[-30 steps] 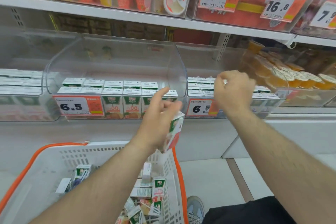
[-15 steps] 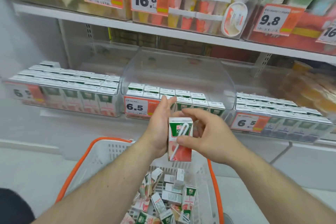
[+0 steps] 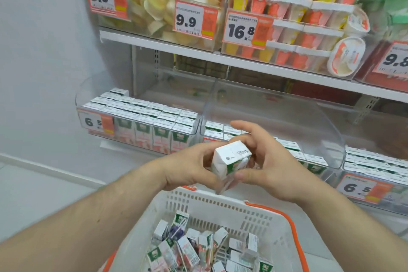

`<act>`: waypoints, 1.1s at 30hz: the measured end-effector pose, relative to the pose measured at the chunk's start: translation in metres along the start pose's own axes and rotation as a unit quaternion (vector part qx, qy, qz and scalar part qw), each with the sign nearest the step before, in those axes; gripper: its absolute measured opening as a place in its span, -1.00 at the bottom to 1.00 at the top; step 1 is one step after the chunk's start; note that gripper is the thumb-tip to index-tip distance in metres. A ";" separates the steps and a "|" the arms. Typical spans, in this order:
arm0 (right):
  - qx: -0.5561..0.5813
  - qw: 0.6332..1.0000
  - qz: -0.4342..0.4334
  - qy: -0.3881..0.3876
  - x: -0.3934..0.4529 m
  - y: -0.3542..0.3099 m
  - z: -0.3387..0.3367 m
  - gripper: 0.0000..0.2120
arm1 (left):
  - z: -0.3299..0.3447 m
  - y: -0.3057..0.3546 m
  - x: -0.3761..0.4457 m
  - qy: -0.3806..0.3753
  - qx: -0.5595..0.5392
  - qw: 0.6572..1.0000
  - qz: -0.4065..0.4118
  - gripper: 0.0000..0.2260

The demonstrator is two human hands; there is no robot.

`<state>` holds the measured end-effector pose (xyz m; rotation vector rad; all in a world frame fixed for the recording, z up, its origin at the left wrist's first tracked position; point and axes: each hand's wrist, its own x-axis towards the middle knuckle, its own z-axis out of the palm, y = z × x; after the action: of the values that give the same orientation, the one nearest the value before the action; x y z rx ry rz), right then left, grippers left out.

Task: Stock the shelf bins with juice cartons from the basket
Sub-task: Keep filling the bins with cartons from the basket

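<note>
Above the white basket [image 3: 223, 202], left hand [image 3: 187, 170] and right hand [image 3: 265, 161] both grip one juice carton [image 3: 231, 158], tilted. Recommend squaring it upright, label forward, before seating it in the half-filled middle bin [image 3: 309, 117].

- juice carton [image 3: 231, 157]: coated paperboard with a faint sheen, held above the basket
- basket [image 3: 223, 205]: matt white perforated plastic; rim trim [image 3: 294, 234] glossy orange plastic
- shelf bins [image 3: 273, 104] behind the basket: clear, smooth, glossy plastic
- shelf edge [image 3: 198, 49] above the bins: smooth white painted metal
</note>
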<state>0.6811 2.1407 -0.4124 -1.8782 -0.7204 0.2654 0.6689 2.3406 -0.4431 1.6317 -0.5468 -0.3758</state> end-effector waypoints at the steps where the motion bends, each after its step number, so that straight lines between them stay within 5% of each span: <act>1: -0.009 1.000 -0.002 -0.001 0.007 -0.002 0.004 -0.23 | -0.006 -0.001 -0.003 0.012 0.015 1.000 -0.002 -0.41; 4: -0.090 0.994 -0.018 0.060 0.025 0.000 0.021 -0.22 | -0.026 -0.014 -0.009 0.155 0.073 0.985 0.025 -0.41; 8: -0.093 0.984 -0.030 0.146 0.049 -0.002 0.038 -0.30 | -0.043 -0.021 -0.012 0.433 0.137 0.888 0.072 -0.49; 12: -0.091 0.984 -0.065 0.138 0.081 -0.017 0.064 -0.45 | -0.062 -0.023 -0.013 0.544 0.158 0.817 0.112 -0.49; 18: -0.216 0.971 -0.053 0.087 0.142 -0.046 0.108 -0.65 | -0.097 -0.029 -0.020 0.612 0.195 0.760 0.099 -0.55; 21: -0.280 0.946 -0.103 0.127 0.170 -0.059 0.119 -0.74 | -0.117 -0.026 -0.029 0.628 0.221 0.741 0.087 -0.57; 25: -0.299 0.939 -0.081 0.152 0.241 -0.057 0.111 -0.75 | -0.149 -0.042 -0.040 0.646 0.310 0.692 -0.086 -0.35; 28: -0.323 0.943 0.009 0.081 0.304 -0.039 0.113 -0.88 | -0.157 -0.054 -0.040 0.615 0.293 0.699 -0.219 -0.23; 33: -0.327 0.939 0.102 -0.018 0.363 -0.008 0.138 -0.87 | -0.161 -0.059 -0.033 0.589 0.270 0.728 -0.225 -0.28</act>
<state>0.8978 2.4628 -0.4112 -2.5954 -0.6879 0.2044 0.7365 2.4966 -0.4820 2.1577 0.8115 0.5696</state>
